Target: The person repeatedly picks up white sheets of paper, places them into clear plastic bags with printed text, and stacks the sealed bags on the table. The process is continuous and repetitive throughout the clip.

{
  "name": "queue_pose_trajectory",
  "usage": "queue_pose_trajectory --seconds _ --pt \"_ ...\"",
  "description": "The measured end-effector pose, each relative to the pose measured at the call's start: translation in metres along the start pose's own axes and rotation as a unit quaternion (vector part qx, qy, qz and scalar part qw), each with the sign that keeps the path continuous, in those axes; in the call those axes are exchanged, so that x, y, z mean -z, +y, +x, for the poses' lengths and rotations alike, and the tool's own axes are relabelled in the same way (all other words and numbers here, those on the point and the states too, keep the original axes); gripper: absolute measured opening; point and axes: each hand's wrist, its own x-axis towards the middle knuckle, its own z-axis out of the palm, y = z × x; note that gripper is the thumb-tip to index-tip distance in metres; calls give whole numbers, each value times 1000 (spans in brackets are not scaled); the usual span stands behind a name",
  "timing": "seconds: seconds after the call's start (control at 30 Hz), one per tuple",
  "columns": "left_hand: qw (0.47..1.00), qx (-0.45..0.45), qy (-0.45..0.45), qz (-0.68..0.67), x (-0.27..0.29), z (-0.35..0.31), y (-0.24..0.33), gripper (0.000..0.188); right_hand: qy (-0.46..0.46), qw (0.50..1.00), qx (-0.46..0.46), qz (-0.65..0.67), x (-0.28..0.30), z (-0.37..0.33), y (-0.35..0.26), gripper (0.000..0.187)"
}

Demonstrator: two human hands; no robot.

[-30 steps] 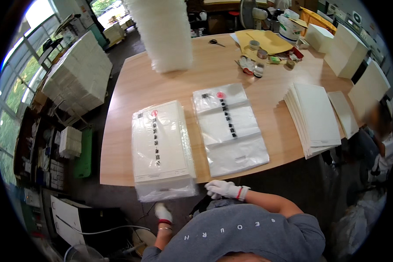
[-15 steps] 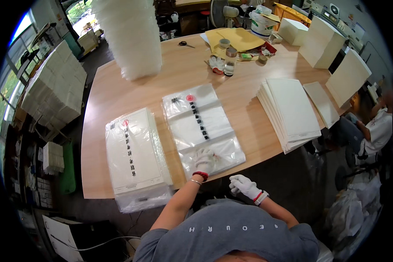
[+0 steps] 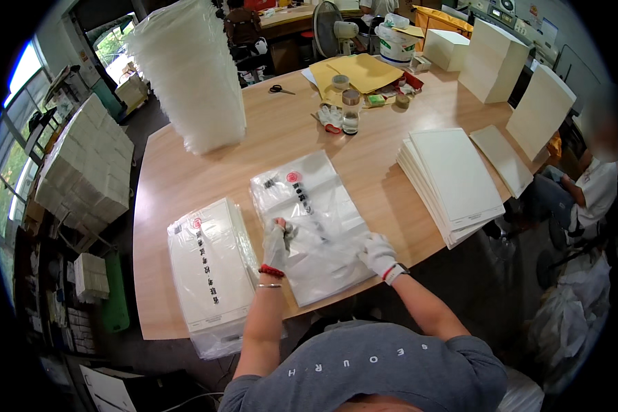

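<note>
A pile of clear plastic bags (image 3: 329, 271) with dark lettering and a red round mark lies in front of me. My left hand (image 3: 275, 244), in a white glove with a bare thumb tip showing, pinches the upper bag near its left side. At the right edge, my right hand (image 3: 379, 255), also gloved, grips the same bag with curled fingers. The bag's film is creased and lifted between the two hands. On the left sits a stack of bagged white paper packs (image 3: 213, 268), with the same lettering, overhanging the table's front edge.
Fanned stacks of white sheets (image 3: 456, 175) lie at the right, with tall paper blocks (image 3: 493, 62) behind. A glass jar (image 3: 350, 112), scissors (image 3: 280, 89) and yellow envelopes (image 3: 357, 72) are farther back. A tall pile of plastic film (image 3: 192, 82) stands far left. Another person (image 3: 594, 192) sits at the right.
My left hand has moved up and left across the bag pile. My right hand has come from beside the table onto the bag's right edge. The upper bag's film is now raised and wrinkled.
</note>
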Motion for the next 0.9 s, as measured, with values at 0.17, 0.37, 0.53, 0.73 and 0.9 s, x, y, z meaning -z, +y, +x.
queue_pose_trajectory --seconds 0.17,0.37,0.53,0.73,0.9 --pt "972 69 -92 205 -55 -1 31 21 96 924 177 324 73 18 -84 27" --pt "931 -16 -162 327 -118 -27 90 40 69 989 121 52 -51 44 -67 17" --pt "758 -272 -136 577 -106 -39 72 43 -107 947 110 282 69 4 -42 20" --pt "696 -422 -24 580 -108 -73 82 47 69 969 -42 -232 156 -48 150 66" --pt "754 -422 -107 492 -122 -103 67 39 56 991 -120 -24 200 -44 173 58"
